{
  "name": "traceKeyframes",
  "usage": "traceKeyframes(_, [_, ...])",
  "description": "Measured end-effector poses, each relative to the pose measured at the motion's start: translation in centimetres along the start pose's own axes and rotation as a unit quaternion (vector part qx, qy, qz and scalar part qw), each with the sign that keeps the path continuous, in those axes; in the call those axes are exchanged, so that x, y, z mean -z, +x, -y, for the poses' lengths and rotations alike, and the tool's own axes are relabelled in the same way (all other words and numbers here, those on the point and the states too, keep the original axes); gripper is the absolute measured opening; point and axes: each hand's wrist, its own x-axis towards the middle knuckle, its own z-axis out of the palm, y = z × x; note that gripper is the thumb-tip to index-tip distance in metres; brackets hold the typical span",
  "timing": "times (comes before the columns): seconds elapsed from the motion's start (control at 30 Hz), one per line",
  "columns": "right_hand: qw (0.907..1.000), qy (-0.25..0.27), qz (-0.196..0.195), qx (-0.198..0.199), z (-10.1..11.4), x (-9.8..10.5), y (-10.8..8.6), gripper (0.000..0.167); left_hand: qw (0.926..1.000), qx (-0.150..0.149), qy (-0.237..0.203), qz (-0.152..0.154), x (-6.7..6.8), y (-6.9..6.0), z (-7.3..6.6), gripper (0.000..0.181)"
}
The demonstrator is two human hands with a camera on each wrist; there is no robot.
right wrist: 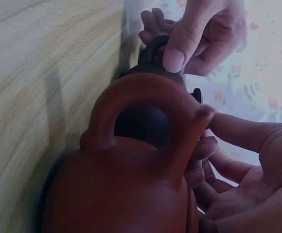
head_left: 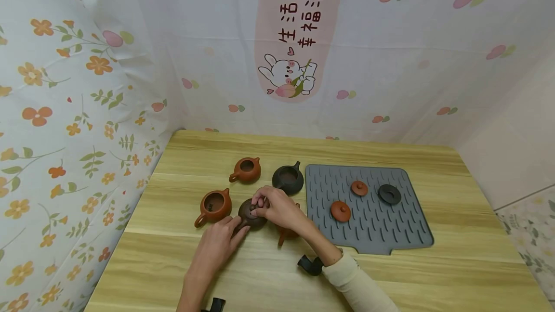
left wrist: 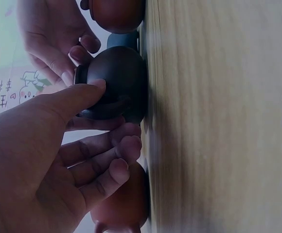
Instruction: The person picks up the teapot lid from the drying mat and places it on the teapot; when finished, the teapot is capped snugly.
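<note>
Nearest the camera: pale sleeve [head_left: 357, 280], slanting in from the near right of the brown teapot [head_left: 255, 226] on the tabletop [head_left: 269, 278]. Partway along, by judgement. Covered so far: the brown teapot, with the brown lid [head_left: 249, 212] at its mouth, and, going by the wrist views, a right-hand orange teapot [right wrist: 121, 189] just to its right. Left bare: a left-hand orange teapot [head_left: 223, 212] to its left, a far orange teapot [head_left: 253, 177] beyond it, and a black teapot [head_left: 291, 188] beyond and to its right. Apparently belonging to these three: near orange lid [head_left: 340, 211], far orange lid [head_left: 359, 188] and black lid [head_left: 389, 194], all on the gray mat [head_left: 368, 232] right of the brown teapot. Cannot tell lifting from seating of the brown lid. Arched over from the brown teapot's right with the right hand [head_left: 277, 208], pinching the lid's knob between thumb and fingers. Steadying from its near left with the left hand [head_left: 220, 238], clamped on the handle, remaining fingers loosely bent.
</note>
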Motion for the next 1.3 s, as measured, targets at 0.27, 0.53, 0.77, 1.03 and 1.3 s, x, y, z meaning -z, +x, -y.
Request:
traceKeyframes(0.27, [0.9998,-0.011,0.005,-0.013,0.0,-0.3,0.3,0.013,1.0000,0.002,-0.001,0.002,-0.2,0.0,0.1,0.022])
traceKeyframes(0.53, [0.9998,-0.019,0.000,-0.010,-0.2,-0.4,0.2,0.013,1.0000,-0.008,0.001,-0.005,-0.5,0.0,0.4,0.022])
traceKeyframes(0.77, [0.9988,-0.034,-0.034,0.007,-0.3,1.0,-1.3,0.018,0.9977,-0.031,-0.053,-0.028,1.9,0.3,-0.6,0.039])
traceKeyframes(1.03, [0.9959,-0.019,-0.085,-0.022,-2.1,6.5,-5.2,0.016,0.9907,-0.065,-0.045,-0.111,9.0,0.5,0.0,0.034])
traceKeyframes(1.3, [0.9834,-0.047,-0.156,-0.080,-5.9,10.3,-9.9,0.021,0.9958,0.008,-0.016,-0.090,11.7,-0.4,3.1,0.021])
